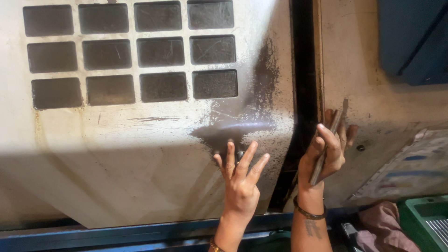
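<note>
My left hand (241,175) rests its spread fingertips against a dirty cream metal panel (140,140), just below a dark worn smudge (233,130). A small dark part shows between its fingers; I cannot tell if it is gripped. My right hand (326,151) is raised beside the panel's right edge and holds a thin flat metal tool (329,142) upright. A dark bangle (308,213) sits on that wrist.
A grid of dark rectangular windows (130,51) fills the panel's upper left. A black vertical gap (303,70) separates it from a second panel (364,84). A blue rail (116,233) runs below. A green crate (427,219), cloth (380,224) and blue box (413,37) lie right.
</note>
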Tool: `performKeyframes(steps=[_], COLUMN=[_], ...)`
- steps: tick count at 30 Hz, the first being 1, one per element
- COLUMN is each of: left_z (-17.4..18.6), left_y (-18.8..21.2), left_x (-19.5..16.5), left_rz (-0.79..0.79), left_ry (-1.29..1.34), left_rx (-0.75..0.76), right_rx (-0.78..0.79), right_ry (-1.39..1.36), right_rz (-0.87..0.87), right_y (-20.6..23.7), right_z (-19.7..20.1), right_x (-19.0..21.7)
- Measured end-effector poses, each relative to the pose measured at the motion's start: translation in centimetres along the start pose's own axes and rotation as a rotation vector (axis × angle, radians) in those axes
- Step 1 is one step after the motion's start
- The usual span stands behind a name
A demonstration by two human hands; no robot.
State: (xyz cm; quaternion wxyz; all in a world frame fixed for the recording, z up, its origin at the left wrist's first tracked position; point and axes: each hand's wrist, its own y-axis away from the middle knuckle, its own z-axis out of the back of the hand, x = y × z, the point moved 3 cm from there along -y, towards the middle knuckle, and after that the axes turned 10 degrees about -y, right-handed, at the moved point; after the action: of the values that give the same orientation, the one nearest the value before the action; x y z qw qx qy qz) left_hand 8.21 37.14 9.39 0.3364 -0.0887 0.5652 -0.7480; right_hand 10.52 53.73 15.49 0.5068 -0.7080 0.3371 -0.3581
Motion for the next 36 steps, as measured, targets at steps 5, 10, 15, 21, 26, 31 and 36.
performKeyframes(steps=[5, 10, 15, 21, 26, 31, 36], left_z=[-0.01, -0.16, -0.24, -0.21, 0.02, 0.04, -0.12], left_y=[0.00, 0.02, 0.12, 0.06, -0.01, 0.01, 0.19], left_x=[0.01, 0.02, 0.03, -0.03, -0.01, -0.04, 0.04], left_rz=[-0.008, -0.007, -0.006, -0.001, -0.005, -0.001, -0.001], left_ry=[-0.009, -0.021, -0.015, -0.016, -0.016, -0.008, -0.019], left_rx=[-0.003, -0.011, -0.009, -0.011, -0.003, -0.003, -0.016], right_rx=[0.000, 0.002, 0.002, -0.001, 0.000, 0.001, -0.019], right_ry=[-0.029, 0.003, 0.002, -0.004, -0.001, -0.024, -0.017], right_rz=[0.019, 0.007, 0.007, 0.001, 0.001, -0.005, -0.016], right_y=[-0.24, -0.21, -0.18, -0.09, -0.05, -0.03, 0.07], right_z=[-0.09, 0.02, 0.11, 0.10, -0.01, -0.17, 0.06], right_x=[0.11, -0.02, -0.20, -0.25, -0.11, 0.13, 0.13])
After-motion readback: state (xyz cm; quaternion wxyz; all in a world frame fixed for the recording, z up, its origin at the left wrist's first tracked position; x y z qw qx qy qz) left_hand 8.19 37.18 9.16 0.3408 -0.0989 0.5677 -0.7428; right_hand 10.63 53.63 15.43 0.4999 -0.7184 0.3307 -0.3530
